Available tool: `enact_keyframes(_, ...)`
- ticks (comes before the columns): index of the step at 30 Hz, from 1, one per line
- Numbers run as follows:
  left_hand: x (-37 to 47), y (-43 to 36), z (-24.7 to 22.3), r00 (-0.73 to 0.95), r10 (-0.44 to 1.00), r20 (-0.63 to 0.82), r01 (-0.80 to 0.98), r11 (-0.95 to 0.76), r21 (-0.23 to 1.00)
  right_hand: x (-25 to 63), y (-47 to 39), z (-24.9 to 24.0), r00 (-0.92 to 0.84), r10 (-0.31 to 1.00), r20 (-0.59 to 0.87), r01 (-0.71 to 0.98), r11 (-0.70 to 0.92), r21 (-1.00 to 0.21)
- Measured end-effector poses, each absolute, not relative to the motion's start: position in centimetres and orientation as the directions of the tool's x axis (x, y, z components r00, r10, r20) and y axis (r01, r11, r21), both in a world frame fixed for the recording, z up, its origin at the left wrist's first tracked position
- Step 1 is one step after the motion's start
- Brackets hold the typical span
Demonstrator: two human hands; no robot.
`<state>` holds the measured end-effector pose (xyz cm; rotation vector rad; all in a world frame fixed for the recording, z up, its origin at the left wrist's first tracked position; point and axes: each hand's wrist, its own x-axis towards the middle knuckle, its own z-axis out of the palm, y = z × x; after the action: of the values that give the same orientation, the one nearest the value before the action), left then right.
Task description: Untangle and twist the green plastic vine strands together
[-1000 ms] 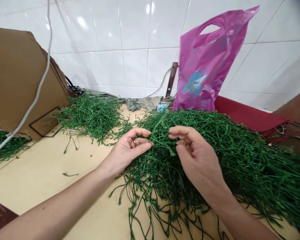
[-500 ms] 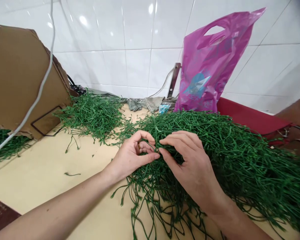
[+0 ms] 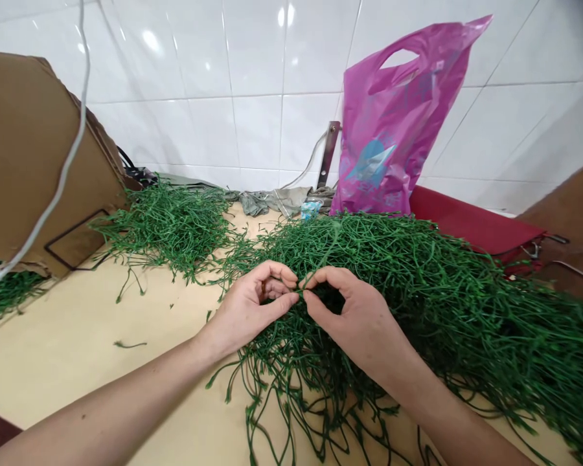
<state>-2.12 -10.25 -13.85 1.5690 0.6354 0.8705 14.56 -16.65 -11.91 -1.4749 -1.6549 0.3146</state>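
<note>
A long heap of thin green stems with small forked tips covers the middle and right of the table. Over its near left part, my left hand and my right hand meet fingertip to fingertip. Both pinch one green stem, which rises from between the fingers toward the back and blurs into the heap. Thumb and forefinger are closed on each side, and the small piece at the fingertips is mostly hidden.
A smaller pile of green stems lies at the back left beside a cardboard box. A white cable hangs in front of the box. At the back stand a purple plastic bag and a red bag near a tiled wall.
My right fingers have closed from a looser pose into a pinch at the stem, beside the left fingertips. The stem's upper part now leans right. The view has shifted slightly.
</note>
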Motion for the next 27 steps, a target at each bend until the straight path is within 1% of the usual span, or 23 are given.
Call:
enact_keyframes(2,-2.1,-10.4,-13.8,0.561,0.791,0.246,0.023,-0.312,0.950,14.4,-16.6,-12.1,0.053,0.885,0.463,0.714,0.290,-0.637)
enact_keyframes(4,-2.1,-10.4,-13.7,0.568,0.765,0.304,0.093,-0.427,0.900,14.2,-16.5,-12.3,-0.011,0.852,0.524,0.762,0.346,-0.548)
enact_keyframes(6,-2.2,-10.3,-13.4,0.603,0.735,0.312,0.130,-0.476,0.870,14.3,-16.4,-12.4,-0.096,0.806,0.584,0.777,0.427,-0.462)
enact_keyframes(7,-2.2,-10.3,-13.3,0.627,0.716,0.307,0.142,-0.492,0.859,14.4,-16.2,-12.4,-0.139,0.791,0.596,0.769,0.465,-0.438)
enact_keyframes(8,-2.3,-10.2,-13.2,0.651,0.698,0.299,0.151,-0.505,0.850,14.6,-16.1,-12.4,-0.174,0.784,0.596,0.753,0.496,-0.432)
enact_keyframes(10,-2.3,-10.2,-13.1,0.684,0.671,0.287,0.153,-0.516,0.843,15.3,-15.7,-12.5,-0.226,0.785,0.576,0.703,0.541,-0.462)
enact_keyframes(12,-2.4,-10.2,-13.2,0.677,0.683,0.273,0.136,-0.481,0.866,16.0,-15.2,-12.6,-0.225,0.796,0.561,0.652,0.551,-0.520)
enact_keyframes(15,-2.5,-9.9,-13.3,0.617,0.744,0.258,0.058,-0.370,0.927,16.6,-14.7,-12.9,-0.095,0.805,0.585,0.644,0.498,-0.581)
enact_keyframes(17,-2.6,-9.6,-13.3,0.572,0.777,0.263,0.013,-0.330,0.944,16.5,-14.6,-13.0,-0.013,0.772,0.635,0.661,0.483,-0.574)
enact_keyframes(19,-2.7,-9.3,-13.3,0.512,0.811,0.283,0.005,-0.332,0.943,16.2,-14.8,-12.9,0.013,0.726,0.688,0.672,0.503,-0.544)
enact_keyframes(21,-2.7,-9.1,-13.3,0.463,0.844,0.270,0.005,-0.307,0.952,15.7,-15.1,-12.8,0.018,0.698,0.716,0.687,0.511,-0.516)
enact_keyframes(24,-2.7,-9.1,-13.4,0.479,0.860,0.177,-0.037,-0.181,0.983,15.1,-15.6,-12.4,0.006,0.731,0.683,0.698,0.486,-0.526)
enact_keyframes(27,-2.5,-9.3,-13.5,0.530,0.842,0.105,-0.056,-0.089,0.994,14.9,-15.9,-12.1,-0.001,0.813,0.582,0.678,0.428,-0.597)
